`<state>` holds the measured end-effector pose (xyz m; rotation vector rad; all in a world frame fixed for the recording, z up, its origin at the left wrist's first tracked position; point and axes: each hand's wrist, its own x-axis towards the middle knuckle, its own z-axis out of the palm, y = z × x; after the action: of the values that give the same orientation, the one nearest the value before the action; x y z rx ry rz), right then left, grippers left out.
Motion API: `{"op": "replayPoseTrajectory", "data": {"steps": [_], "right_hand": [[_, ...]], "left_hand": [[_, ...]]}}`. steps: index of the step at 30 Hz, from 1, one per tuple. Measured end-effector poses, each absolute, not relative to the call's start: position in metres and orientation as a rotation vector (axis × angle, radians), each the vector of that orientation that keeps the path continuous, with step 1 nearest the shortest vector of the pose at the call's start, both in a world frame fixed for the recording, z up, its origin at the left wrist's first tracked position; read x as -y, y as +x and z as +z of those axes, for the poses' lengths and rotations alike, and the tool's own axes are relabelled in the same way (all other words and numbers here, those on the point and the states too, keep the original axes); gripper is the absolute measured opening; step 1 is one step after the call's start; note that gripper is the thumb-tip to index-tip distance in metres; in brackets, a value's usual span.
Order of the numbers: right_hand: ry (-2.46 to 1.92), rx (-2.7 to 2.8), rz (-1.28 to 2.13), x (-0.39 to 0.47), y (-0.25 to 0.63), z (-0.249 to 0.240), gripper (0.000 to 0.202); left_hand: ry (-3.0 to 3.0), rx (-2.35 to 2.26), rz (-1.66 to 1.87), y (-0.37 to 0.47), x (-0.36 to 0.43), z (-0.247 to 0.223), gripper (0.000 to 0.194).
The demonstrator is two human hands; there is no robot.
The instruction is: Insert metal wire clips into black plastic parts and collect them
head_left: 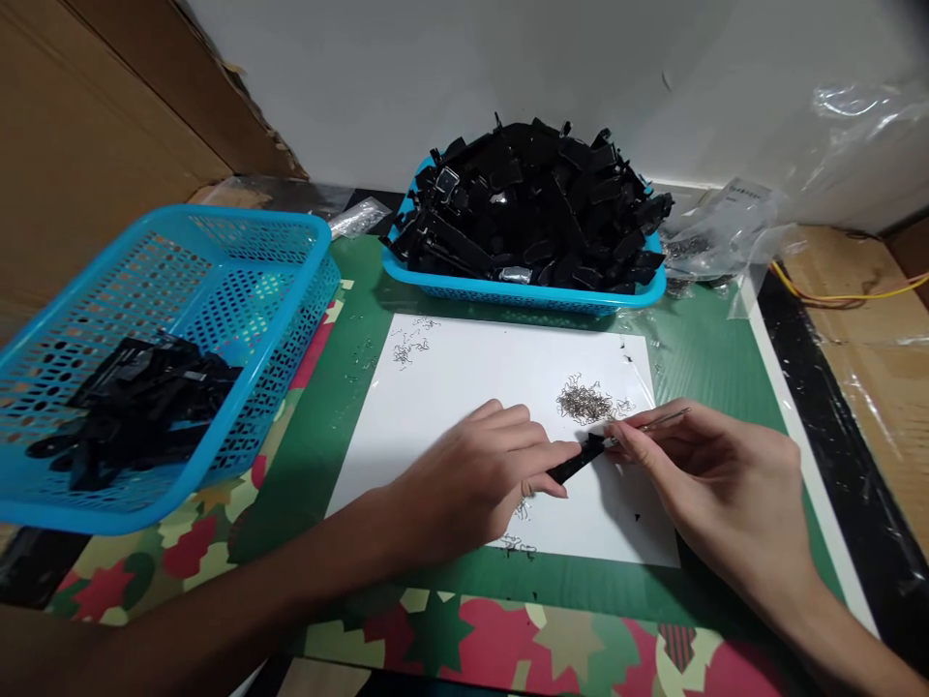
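Over a white sheet (450, 387), my left hand (483, 474) pinches a small black plastic part (573, 465) between thumb and fingers. My right hand (715, 474) is closed on a thin metal tool, perhaps tweezers (664, 418), whose near end meets the far end of the black part. The tool's tip is too small to make out clearly. Just beyond the fingers lies a pile of tiny bent wire springs (583, 401). More small wires (407, 348) are scattered at the sheet's far left corner, and some lie beside my left hand.
A blue basket (523, 290) heaped with black plastic parts (537, 213) stands behind the sheet. To the left, another blue basket (290, 329) holds fewer black parts (145, 397). Clear plastic bags (733, 227) lie at the back right, near a yellow-red cable (834, 293). Cardboard (87, 116) rises at the left.
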<state>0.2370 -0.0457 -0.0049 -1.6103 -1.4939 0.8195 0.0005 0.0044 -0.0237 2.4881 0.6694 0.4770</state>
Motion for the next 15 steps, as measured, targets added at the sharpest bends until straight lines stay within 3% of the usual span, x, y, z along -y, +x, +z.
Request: {"op": "replayPoseTrajectory", "data": {"steps": [5, 10, 15], "right_hand": [[-1.591, 1.489, 0.849, 0.045, 0.236, -0.005, 0.014], [-1.515, 1.457, 0.659, 0.054, 0.235, -0.005, 0.008], [-1.261, 1.983, 0.862, 0.062, 0.222, -0.009, 0.024]], "left_hand": [[2.344, -0.693, 0.587, 0.002, -0.005, -0.024, 0.022], [2.035, -0.865, 0.774, 0.001, -0.007, -0.013, 0.03], [1.596, -1.045, 0.99, 0.001, -0.009, -0.011, 0.035]]}}
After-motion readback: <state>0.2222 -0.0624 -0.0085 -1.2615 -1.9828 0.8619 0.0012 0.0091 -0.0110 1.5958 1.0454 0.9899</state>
